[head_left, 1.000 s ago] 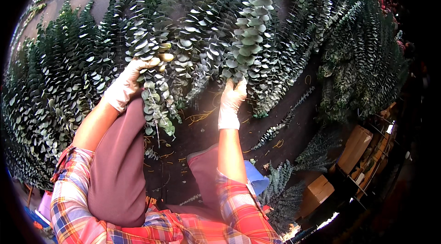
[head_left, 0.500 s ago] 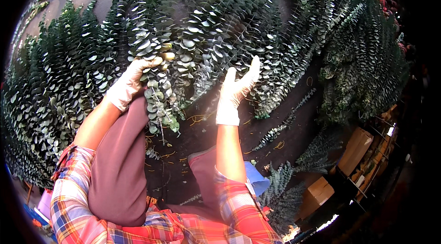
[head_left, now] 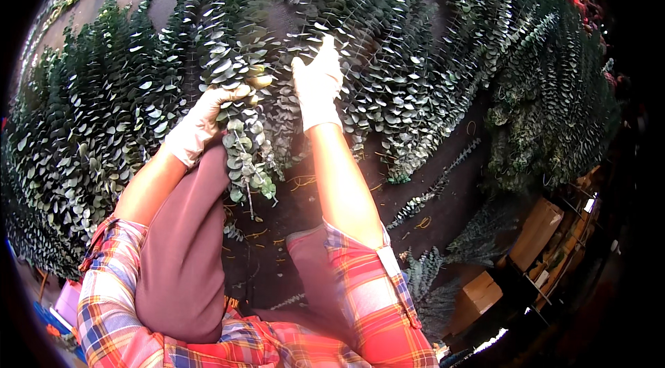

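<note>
Grey-green leafy stems (head_left: pixel 415 105) are lying ahead of us, long axes mostly running away; our right hand (head_left: pixel 320 84) is sitting nearer the middle ones, fingers among leaves, grip unclear. Our left hand (head_left: pixel 208 115), standing apart, is clasping a bunch (head_left: pixel 225 69). We're counting two hands, one held bunch; overlapping stems are defying counting.

Over on the near right I see a brown box (head_left: pixel 479 297), with a longer carton (head_left: pixel 537 228) just beyond it, beside thin bars (head_left: pixel 546 286). Yellow strands (head_left: pixel 303 182) litter the dark floor (head_left: pixel 273 288). Near left sits something purple (head_left: pixel 68 304), with something blue (head_left: pixel 54 321) beside it. Red things (head_left: pixel 579 5), too blurred to tell, crowd the far right.
</note>
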{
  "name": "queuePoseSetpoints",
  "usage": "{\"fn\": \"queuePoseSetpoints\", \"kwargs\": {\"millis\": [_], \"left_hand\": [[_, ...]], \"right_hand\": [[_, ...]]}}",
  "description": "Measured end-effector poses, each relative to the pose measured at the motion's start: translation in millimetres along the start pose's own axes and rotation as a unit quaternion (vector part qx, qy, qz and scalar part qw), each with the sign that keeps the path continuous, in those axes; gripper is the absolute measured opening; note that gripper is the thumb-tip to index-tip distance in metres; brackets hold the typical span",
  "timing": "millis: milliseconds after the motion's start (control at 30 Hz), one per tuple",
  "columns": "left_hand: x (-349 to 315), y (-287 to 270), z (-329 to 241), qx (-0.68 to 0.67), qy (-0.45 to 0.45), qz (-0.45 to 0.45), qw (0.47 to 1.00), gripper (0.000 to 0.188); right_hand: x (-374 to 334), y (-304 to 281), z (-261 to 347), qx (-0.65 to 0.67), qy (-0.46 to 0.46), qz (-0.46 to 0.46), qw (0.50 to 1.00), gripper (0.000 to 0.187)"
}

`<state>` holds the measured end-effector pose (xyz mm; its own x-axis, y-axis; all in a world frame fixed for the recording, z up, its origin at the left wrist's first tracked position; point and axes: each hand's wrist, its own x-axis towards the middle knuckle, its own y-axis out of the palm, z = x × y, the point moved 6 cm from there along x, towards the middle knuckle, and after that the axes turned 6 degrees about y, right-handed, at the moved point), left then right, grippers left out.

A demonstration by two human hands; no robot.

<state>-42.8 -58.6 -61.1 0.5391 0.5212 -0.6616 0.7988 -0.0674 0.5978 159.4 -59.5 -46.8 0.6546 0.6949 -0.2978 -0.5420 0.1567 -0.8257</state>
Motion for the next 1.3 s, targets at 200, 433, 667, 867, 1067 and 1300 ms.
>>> {"fn": "queuePoseSetpoints", "kwargs": {"millis": [200, 433, 667, 867, 1067, 1300], "left_hand": [[-0.3, 8.8, 0.4, -0.029, -0.028, 0.068, 0.997, 0.039], [-5.0, 26.0, -3.5, -0.009, -0.012, 0.101, 0.995, 0.052], [-12.2, 74.8, -3.2, 0.015, -0.041, 0.138, 0.990, 0.053], [-3.0, 11.7, -23.8, -0.021, 0.033, 0.039, 0.998, 0.048], [-12.0, 3.2, -24.0, -0.025, 0.015, 0.077, 0.997, 0.056], [-7.4, 24.0, -15.9, -0.004, 0.023, 0.123, 0.992, 0.060]], "right_hand": [[1.1, -0.4, -34.3, 0.534, 0.087, 0.102, 0.835, 0.068], [-22.1, -28.9, -50.2, 0.607, 0.110, 0.113, 0.779, 0.057], [-24.6, -17.8, -39.5, 0.659, 0.119, 0.091, 0.737, 0.056], [-23.6, -36.2, -56.1, 0.693, 0.129, 0.090, 0.703, 0.050], [-30.5, -42.7, -82.4, 0.692, 0.080, 0.125, 0.707, 0.057], [-91.4, -48.4, -101.7, 0.733, 0.117, 0.298, 0.601, 0.063]]}}
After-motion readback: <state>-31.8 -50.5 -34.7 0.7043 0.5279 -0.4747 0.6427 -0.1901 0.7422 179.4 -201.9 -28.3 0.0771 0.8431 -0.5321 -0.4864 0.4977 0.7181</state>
